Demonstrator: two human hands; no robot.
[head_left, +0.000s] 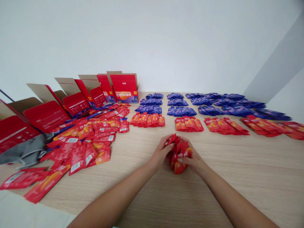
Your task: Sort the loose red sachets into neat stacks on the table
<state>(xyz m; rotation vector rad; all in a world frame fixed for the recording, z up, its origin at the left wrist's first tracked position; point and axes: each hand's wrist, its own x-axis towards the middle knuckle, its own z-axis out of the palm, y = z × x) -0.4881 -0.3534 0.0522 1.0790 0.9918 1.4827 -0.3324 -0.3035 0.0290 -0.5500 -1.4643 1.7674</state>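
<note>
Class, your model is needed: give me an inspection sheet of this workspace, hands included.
Surface: wood-grain table.
Job's things: red sachets bunched in both hands; red sachet bundles in a row, blue sachet bundles behind.
Clutter: loose sachet pile, mostly red; grey cloth; open red cartons at left.
Hands: left hand and right hand grip opposite sides of the bunch.
Cables: nothing seen for certain; dark strip at left edge unclear.
Surroundings: white wall, pale floor.
</note>
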